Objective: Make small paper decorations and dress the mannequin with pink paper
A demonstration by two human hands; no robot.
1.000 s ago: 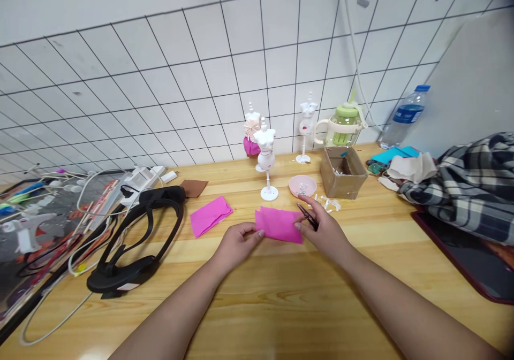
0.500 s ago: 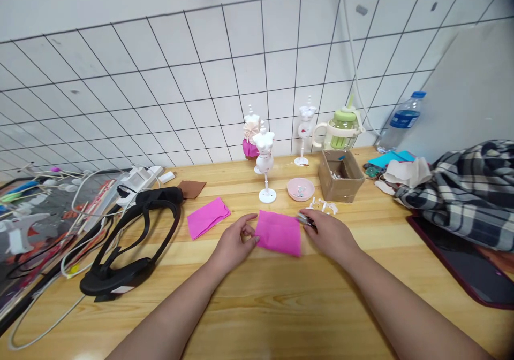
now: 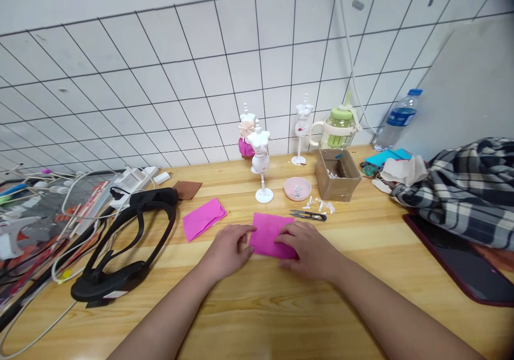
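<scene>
A folded bright pink piece of cloth (image 3: 268, 236) lies flat on the wooden table before me. At its left edge rests my left hand (image 3: 227, 250), thumb and index finger apart with their tips at the cloth. My right hand (image 3: 309, 250) reaches over the right side, its fingers on top and its thumb near the lower right corner; it covers that part of the cloth. Just beyond the right hand lies a pair of thread snips (image 3: 308, 215) with black handles. A second folded pink cloth (image 3: 204, 219) is on the left, apart from both hands.
Behind stand a bare white mini dress form (image 3: 261, 159), a dressed one (image 3: 246, 132) and another (image 3: 303, 122). A pink dish (image 3: 297, 189), cardboard box (image 3: 338, 175) and green-lidded cup (image 3: 339, 127) are right of centre. A black headset (image 3: 124, 247) sits left, a phone (image 3: 461, 263) right.
My right hand has let go of the thread snips, which now lie on the table, and has moved left onto the pink cloth. My left hand stays at the cloth's left edge.
</scene>
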